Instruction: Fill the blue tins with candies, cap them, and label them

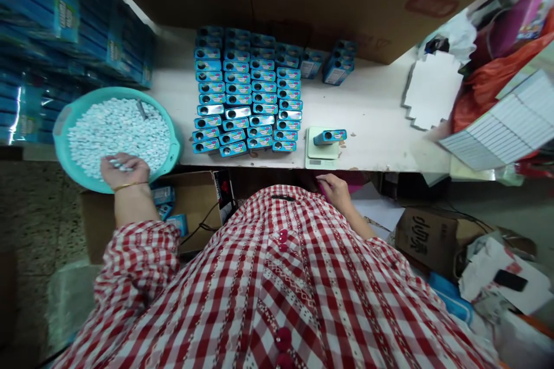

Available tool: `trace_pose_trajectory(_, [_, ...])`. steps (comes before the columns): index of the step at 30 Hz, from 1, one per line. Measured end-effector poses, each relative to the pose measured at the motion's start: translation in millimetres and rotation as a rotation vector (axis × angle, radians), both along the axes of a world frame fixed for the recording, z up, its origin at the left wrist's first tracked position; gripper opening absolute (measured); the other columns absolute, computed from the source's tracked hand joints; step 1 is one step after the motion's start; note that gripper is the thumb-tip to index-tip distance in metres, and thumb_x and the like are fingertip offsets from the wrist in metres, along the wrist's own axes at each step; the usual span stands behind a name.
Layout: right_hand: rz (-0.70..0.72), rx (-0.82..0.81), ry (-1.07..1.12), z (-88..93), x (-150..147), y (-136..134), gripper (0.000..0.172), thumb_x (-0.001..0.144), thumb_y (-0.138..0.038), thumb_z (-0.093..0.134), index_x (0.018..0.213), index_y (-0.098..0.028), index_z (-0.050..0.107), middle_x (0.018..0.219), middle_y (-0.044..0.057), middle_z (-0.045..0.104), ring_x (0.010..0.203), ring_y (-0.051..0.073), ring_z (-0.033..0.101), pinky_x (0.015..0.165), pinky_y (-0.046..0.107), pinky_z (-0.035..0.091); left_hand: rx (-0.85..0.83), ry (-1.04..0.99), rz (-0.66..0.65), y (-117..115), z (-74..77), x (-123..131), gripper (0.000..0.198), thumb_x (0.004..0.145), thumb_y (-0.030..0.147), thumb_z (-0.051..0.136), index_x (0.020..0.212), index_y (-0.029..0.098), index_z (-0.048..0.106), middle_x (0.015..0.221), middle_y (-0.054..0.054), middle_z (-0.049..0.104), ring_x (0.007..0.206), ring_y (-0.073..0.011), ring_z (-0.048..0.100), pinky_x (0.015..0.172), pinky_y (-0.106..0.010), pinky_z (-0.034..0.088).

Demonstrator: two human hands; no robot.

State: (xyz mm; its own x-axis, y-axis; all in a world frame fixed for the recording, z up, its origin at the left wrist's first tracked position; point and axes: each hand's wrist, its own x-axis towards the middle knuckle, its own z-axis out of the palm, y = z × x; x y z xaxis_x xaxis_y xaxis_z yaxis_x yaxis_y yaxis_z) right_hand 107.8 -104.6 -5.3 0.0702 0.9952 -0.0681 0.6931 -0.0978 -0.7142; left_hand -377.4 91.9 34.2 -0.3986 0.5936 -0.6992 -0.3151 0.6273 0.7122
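Observation:
My left hand (125,170) is cupped over the near side of a turquoise basin (176,150). Its curled fingers hold several small white pellets (121,165). More white pellets (116,127) fill the basin, and a grey scoop-like handle (141,109) sticks out of them. My right hand (336,187) is below the table's front edge, close to my body. Its fingers are curled together, and whatever they may hold is hidden. Just beyond it stands a pale green scale (321,164) with one small blue tin (330,137) lying on its plate.
Rows of blue tins (251,86) stand mid-table, and a few more blue tins (340,63) are farther back. A large cardboard box (303,0) rises behind. Stacked blue packs (86,29) are at left. White card (433,89) and printed sheets (497,121) lie right. An open carton (194,196) sits below.

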Motion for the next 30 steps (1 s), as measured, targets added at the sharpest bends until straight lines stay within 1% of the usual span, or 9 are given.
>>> trace_pose_trajectory(1, [0.037,0.016,0.047,4.2,-9.0,6.4,0.021,0.087,-0.024,0.048,0.090,-0.019,0.069,0.086,0.006,0.071,0.080,0.017,0.066,0.075,0.031,0.053,0.226,-0.132,0.091,-5.8,3.5,18.3,0.046,0.094,0.037,0.006,0.066,0.019,0.037,0.044,0.006,0.029,0.036,-0.0046,0.021,0.037,-0.008,0.019])
trace_pose_trajectory(3, [0.155,0.078,0.147,17.1,-32.9,24.5,0.020,0.088,-0.025,0.048,0.091,-0.019,0.068,0.086,0.005,0.070,0.079,0.015,0.066,0.075,0.029,0.053,0.329,-0.385,0.104,-20.5,6.9,66.3,0.042,0.096,0.033,0.022,0.060,0.017,0.037,0.046,0.006,0.038,0.039,-0.0023,0.029,0.039,-0.008,0.025])
trace_pose_trajectory(8, [0.552,0.215,0.073,54.9,-96.9,74.9,0.026,0.092,-0.027,0.044,0.109,-0.016,0.061,0.105,0.009,0.064,0.097,0.018,0.058,0.088,0.033,0.048,0.013,-0.751,-0.099,-62.2,-11.2,200.4,0.032,0.092,0.024,0.038,0.062,0.017,0.049,0.051,0.004,0.046,0.043,-0.0036,0.044,0.043,-0.013,0.037])
trace_pose_trajectory(11, [0.622,0.150,-0.164,56.2,-107.9,86.7,0.029,0.088,-0.014,0.046,0.116,-0.015,0.054,0.112,0.011,0.059,0.100,0.020,0.053,0.087,0.034,0.047,-0.073,-0.810,-0.117,-80.4,-28.6,250.5,0.024,0.089,0.024,0.042,0.073,0.017,0.057,0.063,0.001,0.058,0.060,-0.0074,0.059,0.063,-0.019,0.050])
trace_pose_trajectory(15, [0.642,0.100,-0.257,37.6,-89.4,80.2,0.025,0.084,-0.007,0.049,0.109,-0.010,0.053,0.114,0.013,0.057,0.104,0.023,0.050,0.091,0.037,0.043,-0.128,-0.888,-0.136,-94.9,-40.6,284.8,0.021,0.088,0.024,0.042,0.083,0.016,0.061,0.079,-0.003,0.067,0.085,-0.0133,0.066,0.088,-0.028,0.050])
trace_pose_trajectory(19, [0.692,0.060,-0.229,26.8,-60.4,73.2,0.019,0.085,-0.004,0.045,0.101,-0.006,0.056,0.112,0.018,0.057,0.110,0.028,0.049,0.091,0.041,0.044,-0.184,-0.921,-0.129,-102.5,-40.3,312.7,0.024,0.088,0.023,0.039,0.083,0.015,0.061,0.084,-0.006,0.069,0.094,-0.0168,0.065,0.095,-0.033,0.047])
trace_pose_trajectory(24, [0.729,0.019,-0.205,20.4,-19.7,77.8,0.017,0.086,-0.009,0.045,0.096,-0.012,0.060,0.101,0.013,0.061,0.095,0.022,0.055,0.082,0.035,0.048,-0.248,-0.966,-0.162,-103.3,-39.3,345.1,0.026,0.090,0.022,0.038,0.084,0.012,0.061,0.069,-0.004,0.065,0.069,-0.0132,0.065,0.080,-0.028,0.051])
trace_pose_trajectory(27, [0.592,0.056,-0.052,15.4,7.8,81.2,0.018,0.086,-0.012,0.046,0.094,-0.016,0.062,0.097,0.009,0.061,0.090,0.018,0.056,0.082,0.033,0.048,-0.253,-0.992,-0.113,-98.7,-38.0,364.6,0.027,0.091,0.019,0.037,0.077,0.013,0.059,0.055,0.000,0.059,0.050,-0.0097,0.057,0.065,-0.023,0.050])
trace_pose_trajectory(30, [0.434,0.157,0.110,14.6,35.8,87.1,0.017,0.086,-0.015,0.048,0.092,-0.019,0.063,0.094,0.007,0.062,0.090,0.017,0.057,0.082,0.031,0.049,-0.230,-1.008,-0.082,-91.9,-33.5,383.0,0.027,0.091,0.017,0.037,0.075,0.012,0.059,0.056,-0.001,0.060,0.052,-0.0107,0.059,0.066,-0.025,0.051])
